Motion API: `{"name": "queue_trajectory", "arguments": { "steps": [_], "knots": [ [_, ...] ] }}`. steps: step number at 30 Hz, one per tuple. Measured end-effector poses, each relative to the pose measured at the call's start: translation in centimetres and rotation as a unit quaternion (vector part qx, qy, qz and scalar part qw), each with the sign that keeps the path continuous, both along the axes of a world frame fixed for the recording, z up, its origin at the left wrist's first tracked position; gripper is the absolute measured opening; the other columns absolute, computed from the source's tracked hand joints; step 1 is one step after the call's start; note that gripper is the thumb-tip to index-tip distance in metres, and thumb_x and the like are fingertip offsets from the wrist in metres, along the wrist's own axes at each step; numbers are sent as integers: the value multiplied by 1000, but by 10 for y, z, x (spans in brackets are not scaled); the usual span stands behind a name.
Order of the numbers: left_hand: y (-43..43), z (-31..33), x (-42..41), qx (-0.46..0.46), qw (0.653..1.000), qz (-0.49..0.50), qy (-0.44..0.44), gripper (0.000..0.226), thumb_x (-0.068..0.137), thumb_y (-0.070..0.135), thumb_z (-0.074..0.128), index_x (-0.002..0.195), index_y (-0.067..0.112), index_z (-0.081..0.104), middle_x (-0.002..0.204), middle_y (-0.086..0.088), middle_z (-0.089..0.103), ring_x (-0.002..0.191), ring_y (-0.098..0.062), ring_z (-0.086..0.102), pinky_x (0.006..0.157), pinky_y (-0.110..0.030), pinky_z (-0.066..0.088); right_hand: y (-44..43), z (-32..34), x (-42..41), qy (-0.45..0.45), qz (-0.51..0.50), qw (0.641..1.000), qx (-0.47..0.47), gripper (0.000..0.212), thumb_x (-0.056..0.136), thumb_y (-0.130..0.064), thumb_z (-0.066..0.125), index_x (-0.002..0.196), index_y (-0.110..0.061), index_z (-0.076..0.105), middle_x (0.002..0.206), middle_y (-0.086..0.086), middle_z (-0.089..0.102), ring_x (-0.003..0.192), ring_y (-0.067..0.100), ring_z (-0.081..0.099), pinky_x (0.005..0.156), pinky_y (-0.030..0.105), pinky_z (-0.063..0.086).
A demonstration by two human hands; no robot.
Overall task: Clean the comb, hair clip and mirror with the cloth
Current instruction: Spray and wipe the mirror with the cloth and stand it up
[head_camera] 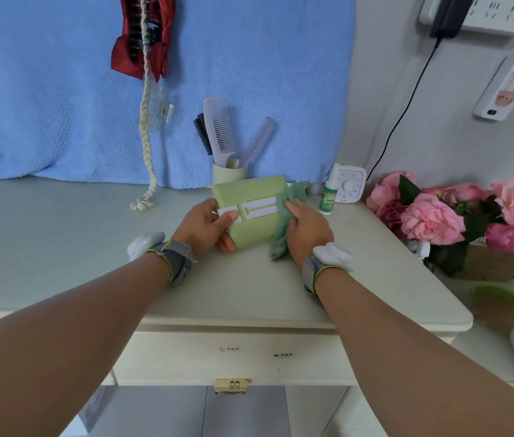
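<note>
One mirror [251, 212], one cloth [284, 225], two combs [219, 127]

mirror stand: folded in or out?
Folded in. The white stand lies flat against the green mirror back, held by the left hand; right hand presses the cloth beside it.

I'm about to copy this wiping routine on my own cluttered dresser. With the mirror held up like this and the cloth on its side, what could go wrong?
1. The left hand pinches only one edge of the green mirror; a push from the cloth under the right hand might twist it loose.
2. The small spray bottle stands just beyond the cloth; a wide stroke could topple it.
3. The cup of combs sits right behind the mirror and could be nudged.
</note>
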State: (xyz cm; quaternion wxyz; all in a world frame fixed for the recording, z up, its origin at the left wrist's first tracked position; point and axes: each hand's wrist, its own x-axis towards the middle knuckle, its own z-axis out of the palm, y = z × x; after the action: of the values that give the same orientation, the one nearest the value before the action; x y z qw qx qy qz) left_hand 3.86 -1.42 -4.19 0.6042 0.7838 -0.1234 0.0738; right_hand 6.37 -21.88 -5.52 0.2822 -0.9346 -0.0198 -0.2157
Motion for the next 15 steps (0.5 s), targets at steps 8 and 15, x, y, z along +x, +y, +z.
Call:
{"name": "queue_trajectory", "arguments": {
  "steps": [8,15],
  "knots": [
    [1,-3,7,24,999,32,-6,31,99,23,49,113,-5,47,65,-19,65,50,-23,65,54,-36,58,45,7,-32,-114,160,980,-29,35,83,-22,63,118,-21,62,117,2,51,102,21,56,84,30,48],
    [4,-1,8,6,1000,-16,11,20,102,12,42,86,5,51,41,-4,57,32,-14,53,36,-22,44,35,-1,-10,-168,121,976,-64,27,89,-22,57,115,-16,59,117,8,51,101,29,55,86,40,47]
  ]
}}
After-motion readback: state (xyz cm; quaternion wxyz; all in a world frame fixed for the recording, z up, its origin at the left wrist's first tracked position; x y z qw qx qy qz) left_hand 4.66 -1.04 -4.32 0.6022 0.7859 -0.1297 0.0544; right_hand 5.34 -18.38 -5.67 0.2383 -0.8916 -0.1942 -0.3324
